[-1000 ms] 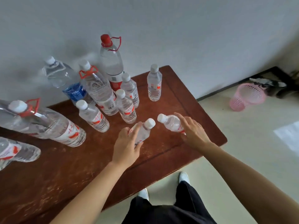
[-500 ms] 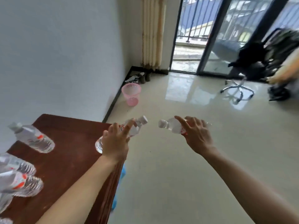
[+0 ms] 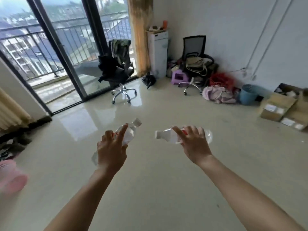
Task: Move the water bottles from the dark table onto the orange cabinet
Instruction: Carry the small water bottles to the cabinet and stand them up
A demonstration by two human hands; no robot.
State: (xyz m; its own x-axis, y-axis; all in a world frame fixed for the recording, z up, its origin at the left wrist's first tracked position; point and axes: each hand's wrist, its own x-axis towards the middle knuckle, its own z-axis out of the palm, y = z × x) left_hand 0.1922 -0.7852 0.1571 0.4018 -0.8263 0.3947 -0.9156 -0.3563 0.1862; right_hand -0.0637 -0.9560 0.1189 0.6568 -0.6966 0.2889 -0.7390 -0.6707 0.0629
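Step in hand: you are in the carry, as I judge it. Both bottles are in the air and neither is set down yet.
Left hand (image 3: pixel 111 152): your fingers wrap round the left bottle (image 3: pixel 129 134), with the forefinger stretched along its shoulder. Its white cap points up and away to the right.
Right hand (image 3: pixel 195 145): you grasp the right bottle (image 3: pixel 166 136) from above, fingers curled over its middle. It lies nearly level, with its cap toward your left hand.
Where the bottles are: both are held at about the same height above the pale floor (image 3: pixel 158 189), near each other but apart.
Dark table: not in view.
Orange cabinet: not in view either. Ahead you have only the balcony door (image 3: pixel 78 52), an office chair (image 3: pixel 116 70), a blue bin (image 3: pixel 249 94) and cardboard boxes (image 3: pixel 276 107).
Next move: it calls for you to turn until the cabinet shows and walk to it. Then bring each bottle upright and stand it on the top, base first.
Care: with the right bottle gripped from above, you will likely need to rotate that wrist before setting down. Loosen each grasp only once the base is seated.
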